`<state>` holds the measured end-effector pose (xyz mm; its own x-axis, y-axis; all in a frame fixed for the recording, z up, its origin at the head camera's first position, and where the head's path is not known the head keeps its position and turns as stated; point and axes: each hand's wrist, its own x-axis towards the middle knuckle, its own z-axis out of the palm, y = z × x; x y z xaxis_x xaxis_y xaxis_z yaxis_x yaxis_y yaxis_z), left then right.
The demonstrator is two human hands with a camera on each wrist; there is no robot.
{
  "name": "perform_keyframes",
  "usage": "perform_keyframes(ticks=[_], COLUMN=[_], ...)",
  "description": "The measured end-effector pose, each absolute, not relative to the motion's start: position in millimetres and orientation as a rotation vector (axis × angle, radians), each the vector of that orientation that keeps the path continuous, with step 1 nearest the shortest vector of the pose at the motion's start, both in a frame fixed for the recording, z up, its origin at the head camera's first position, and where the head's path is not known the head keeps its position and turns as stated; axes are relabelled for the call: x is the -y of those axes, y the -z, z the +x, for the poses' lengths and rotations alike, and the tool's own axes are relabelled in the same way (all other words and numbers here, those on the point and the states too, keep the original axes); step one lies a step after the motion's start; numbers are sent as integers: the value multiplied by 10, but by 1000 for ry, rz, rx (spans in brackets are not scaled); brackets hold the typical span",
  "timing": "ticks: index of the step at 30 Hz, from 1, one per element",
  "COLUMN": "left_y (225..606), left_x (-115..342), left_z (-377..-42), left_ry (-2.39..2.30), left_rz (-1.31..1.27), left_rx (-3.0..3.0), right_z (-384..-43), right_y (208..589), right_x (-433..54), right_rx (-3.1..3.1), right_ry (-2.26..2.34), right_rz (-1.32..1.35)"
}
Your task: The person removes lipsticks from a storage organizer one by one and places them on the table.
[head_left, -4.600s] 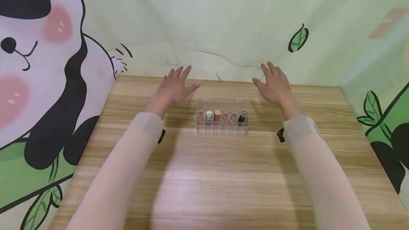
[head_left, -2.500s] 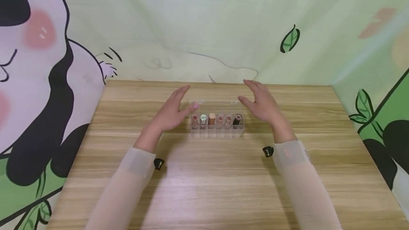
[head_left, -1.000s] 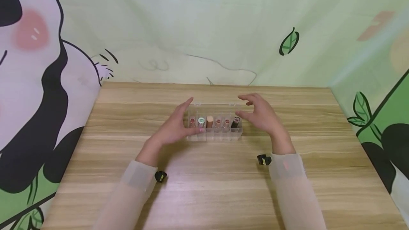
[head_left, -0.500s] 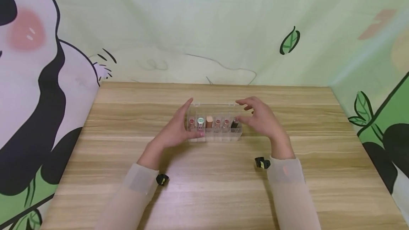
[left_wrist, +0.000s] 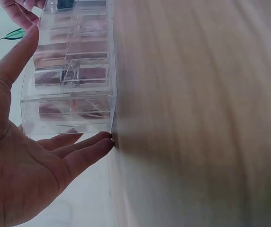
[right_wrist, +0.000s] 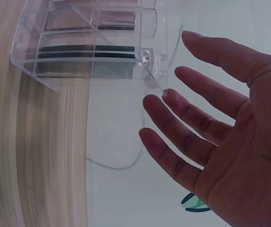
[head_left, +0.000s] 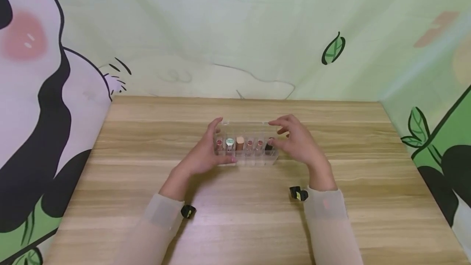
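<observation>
A clear plastic lipstick box [head_left: 254, 158] stands on the table in the head view. Several lipsticks stand in a row of compartments, among them a mint-topped one [head_left: 229, 144], an orange-brown one [head_left: 240, 144] and a black one [head_left: 269, 146]. My left hand [head_left: 200, 156] holds the box's left end, thumb across the front; the left wrist view shows the fingers [left_wrist: 85, 153] against its end wall. At the right end is my right hand [head_left: 301, 144], fingers bent and spread. In the right wrist view its fingertips [right_wrist: 154, 101] are close to the box's corner; contact is unclear.
The box rests on a wood-grain table [head_left: 239, 216]. Behind it hangs a pale green cloth backdrop [head_left: 220, 19] with a panda and leaf print. Black wrist-camera mounts [head_left: 188, 212] show at both cuffs.
Both hands came down and inward from above the table to the box's ends. The left thumb moved across the front. The right hand drew closer to the right end.
</observation>
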<state>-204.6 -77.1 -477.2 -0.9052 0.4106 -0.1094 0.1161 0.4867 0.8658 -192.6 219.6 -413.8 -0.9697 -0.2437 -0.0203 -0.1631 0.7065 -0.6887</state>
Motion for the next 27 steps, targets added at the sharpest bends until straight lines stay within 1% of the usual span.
perform_keyframes(ticks=[16, 27], left_y=[4806, 4871], left_x=[762, 797], left_z=[-2068, -2073], left_ry=[-1386, -1405], left_rz=[447, 384], left_rx=[-2423, -2427], right_z=[-1904, -1886], right_y=[4210, 4210], right_x=[-2247, -2262], right_rx=[-2803, -2800], right_ry=[1194, 1215], right_rz=[-332, -388])
